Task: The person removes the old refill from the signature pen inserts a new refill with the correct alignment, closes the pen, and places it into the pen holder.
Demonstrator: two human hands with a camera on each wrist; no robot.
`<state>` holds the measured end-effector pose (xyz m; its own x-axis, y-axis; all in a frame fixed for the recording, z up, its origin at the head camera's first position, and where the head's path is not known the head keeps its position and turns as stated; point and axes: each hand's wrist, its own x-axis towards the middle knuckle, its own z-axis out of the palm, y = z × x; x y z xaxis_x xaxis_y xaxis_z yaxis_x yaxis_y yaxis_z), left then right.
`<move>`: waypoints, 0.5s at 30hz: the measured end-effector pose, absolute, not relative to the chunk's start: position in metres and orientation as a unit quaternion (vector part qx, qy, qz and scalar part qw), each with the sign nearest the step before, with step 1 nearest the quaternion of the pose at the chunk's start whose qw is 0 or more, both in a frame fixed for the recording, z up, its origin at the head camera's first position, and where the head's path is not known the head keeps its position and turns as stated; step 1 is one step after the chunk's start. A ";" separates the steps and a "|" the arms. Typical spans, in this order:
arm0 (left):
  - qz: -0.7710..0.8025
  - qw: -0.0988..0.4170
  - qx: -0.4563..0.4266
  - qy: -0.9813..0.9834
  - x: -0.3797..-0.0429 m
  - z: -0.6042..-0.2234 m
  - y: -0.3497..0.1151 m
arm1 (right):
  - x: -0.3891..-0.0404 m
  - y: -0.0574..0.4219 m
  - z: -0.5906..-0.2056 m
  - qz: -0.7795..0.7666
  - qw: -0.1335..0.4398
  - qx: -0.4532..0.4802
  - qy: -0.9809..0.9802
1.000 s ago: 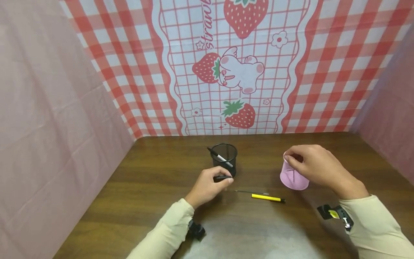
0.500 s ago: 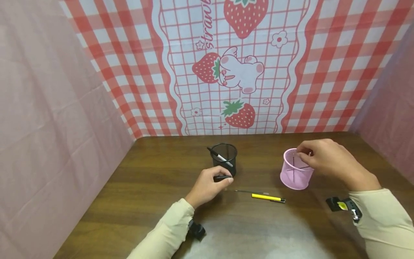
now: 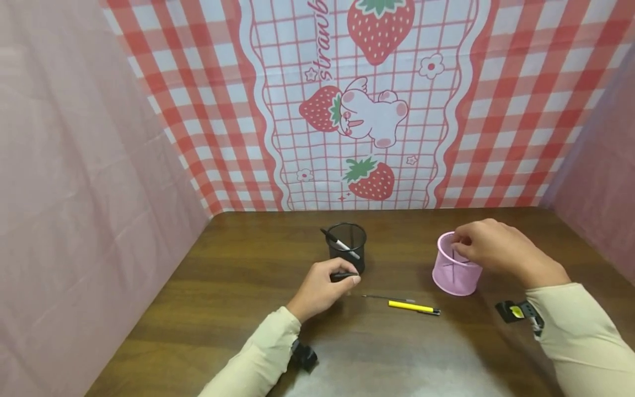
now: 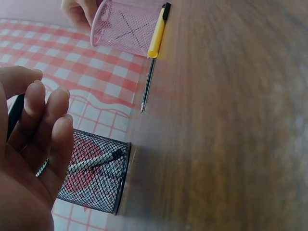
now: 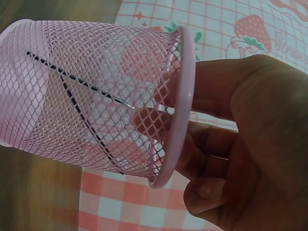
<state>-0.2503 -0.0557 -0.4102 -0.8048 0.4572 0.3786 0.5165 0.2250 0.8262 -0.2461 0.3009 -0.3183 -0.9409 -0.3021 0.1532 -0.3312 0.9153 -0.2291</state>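
My left hand (image 3: pixel 322 286) holds a black pen (image 3: pixel 342 274) between thumb and fingers, just in front of the black mesh pen cup (image 3: pixel 354 267). My right hand (image 3: pixel 496 248) has its fingertips inside the pink mesh pen cup (image 3: pixel 453 278). Through the mesh in the right wrist view, a thin dark pen refill (image 5: pixel 79 79) runs up to the thumb and fingers, which pinch its pale end. A second dark stick (image 5: pixel 86 115) leans in the same cup.
On the table between the cups lie a yellow pen barrel (image 3: pixel 412 307) with a black end and a thin refill (image 3: pixel 387 298). A black-and-white pen (image 3: pixel 342 243) leans in the black cup. A strawberry-print cloth (image 3: pixel 369 110) hangs behind.
My right hand has moved from the pink cup's left rim to the right, then slightly down into its opening. My left hand keeps its hold on the black pen. The head view has tilted slightly.
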 end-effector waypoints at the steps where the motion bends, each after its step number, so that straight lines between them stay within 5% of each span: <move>1: -0.540 0.027 -0.311 -0.781 -0.250 -0.410 -0.055 | -0.247 0.302 -0.318 0.126 0.052 0.161 -0.977; 15: -0.552 0.022 -0.317 -0.771 -0.252 -0.409 -0.054 | -0.256 0.300 -0.326 0.111 0.032 0.166 -0.979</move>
